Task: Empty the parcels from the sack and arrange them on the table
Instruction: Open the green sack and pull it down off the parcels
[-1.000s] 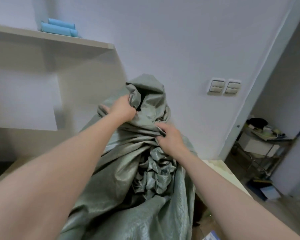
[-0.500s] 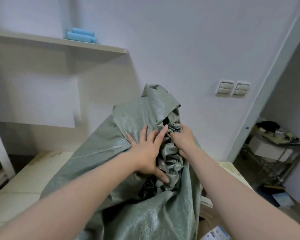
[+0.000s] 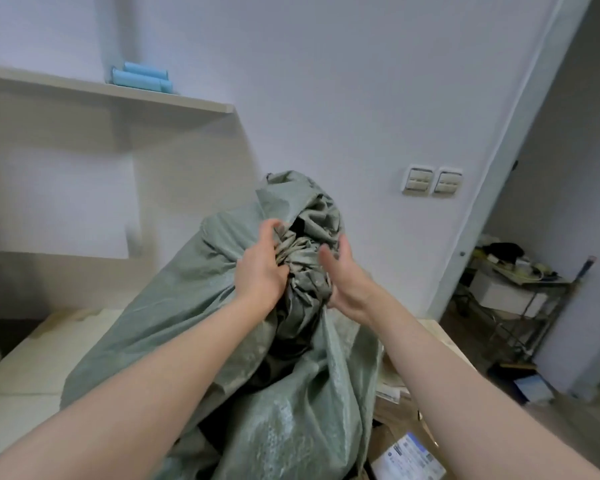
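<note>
A large grey-green woven sack (image 3: 174,327) stands bunched on the pale table (image 3: 18,386), its gathered, crumpled neck at the top. My left hand (image 3: 260,268) grips the folds on the left of the neck. My right hand (image 3: 343,282) presses against the right side of the bunched neck, thumb raised and fingers curled under the cloth. A cardboard parcel with a white and blue label (image 3: 409,455) lies at the lower right beside the sack. What is inside the sack is hidden.
A wall shelf (image 3: 125,95) with blue rolls (image 3: 139,76) hangs at the upper left. Two wall switches (image 3: 432,181) sit to the right of the sack. Through a doorway on the right stands a cluttered metal rack (image 3: 510,289).
The sack's neck has sunk lower and my view has turned. My left hand went from lying flat on the cloth to gripping its folds; my right hand shifted lower on the right side.
</note>
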The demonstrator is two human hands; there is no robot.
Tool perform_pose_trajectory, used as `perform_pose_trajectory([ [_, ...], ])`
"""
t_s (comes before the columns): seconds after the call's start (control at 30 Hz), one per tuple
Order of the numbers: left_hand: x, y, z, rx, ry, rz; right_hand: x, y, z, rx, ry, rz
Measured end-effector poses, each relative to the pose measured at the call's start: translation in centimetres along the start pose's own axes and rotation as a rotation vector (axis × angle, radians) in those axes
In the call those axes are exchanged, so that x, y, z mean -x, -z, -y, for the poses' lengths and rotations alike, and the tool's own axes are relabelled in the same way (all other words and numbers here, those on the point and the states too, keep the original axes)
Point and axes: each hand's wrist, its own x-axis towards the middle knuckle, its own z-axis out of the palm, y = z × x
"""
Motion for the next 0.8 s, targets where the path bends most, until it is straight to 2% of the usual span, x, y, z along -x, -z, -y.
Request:
perform_pose_trajectory([
  [0.03, -0.2, 0.3, -0.5, 0.068, 0.048, -0.051, -1.0, -0.7, 0.6, -0.117, 0.01, -0.033],
  [0.1, -0.2, 0.8, -1.5, 0.156, 0.066, -0.063, -3.0, -1.7, 2.0, -0.15, 0.009, -0.121],
  [0.27, 1.0, 0.3, -1.9, 0.332, 0.084, 0.257, -6.4, -2.4, 1.2, 0.081, -0.115, -0.405],
  [0.4, 0.3, 0.7, 0.4, 0.305, 0.049, 0.4, -8.2, -2.0, -1.3, 0.133, -0.142, -0.513],
  [0.5, -0.7, 1.4, 0.7, 0.118, -0.133, 0.533, -8.6, -1.9, -1.0, 0.16, -0.183, -0.542],
  [0.57, -1.1, 2.2, 0.7, -0.033, -0.302, 0.514, -8.3, -1.7, -0.7, 0.142, -0.187, -0.509],
  [0.63, -1.5, 3.2, 1.3, -0.167, -0.388, 0.45, -7.9, -1.1, -0.9, 0.185, -0.138, -0.541],
  [0.67, -1.5, 3.8, 1.8, -0.242, -0.365, 0.471, -7.7, -0.9, -1.2, 0.217, -0.102, -0.573],
  [0.77, -0.3, 4.7, 3.9, -0.448, -0.149, 0.702, -6.9, -0.8, -0.6, 0.236, 0.018, -0.621],
  [0.8, 0.2, 4.6, 4.6, -0.514, -0.128, 0.713, -6.7, -0.9, 0.1, 0.247, 0.066, -0.621],
])
